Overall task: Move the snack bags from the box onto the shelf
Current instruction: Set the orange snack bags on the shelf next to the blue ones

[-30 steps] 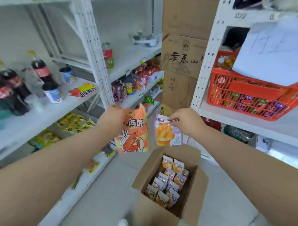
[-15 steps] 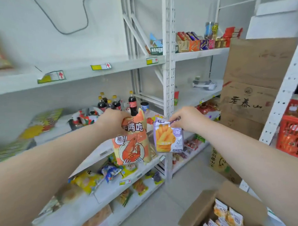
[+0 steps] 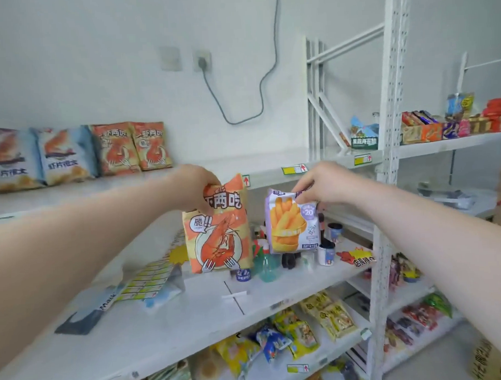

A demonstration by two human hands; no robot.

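At frame centre, an orange shrimp-snack bag (image 3: pixel 218 225) is pinched by its top seam in the left hand (image 3: pixel 196 186), a purple fries bag (image 3: pixel 292 219) likewise in the right hand (image 3: pixel 319 184). Both are judged light, puffy, crushable, and best held by the seam. Matching bags (image 3: pixel 131 147) stand on the upper shelf (image 3: pixel 145 181), upper left.

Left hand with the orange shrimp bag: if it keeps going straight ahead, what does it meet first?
Probably the front edge of the upper shelf. The left hand holds the orange shrimp bag at about that level, and the bag hangs below the edge. Depth is unclear from one view, so it may pass above.
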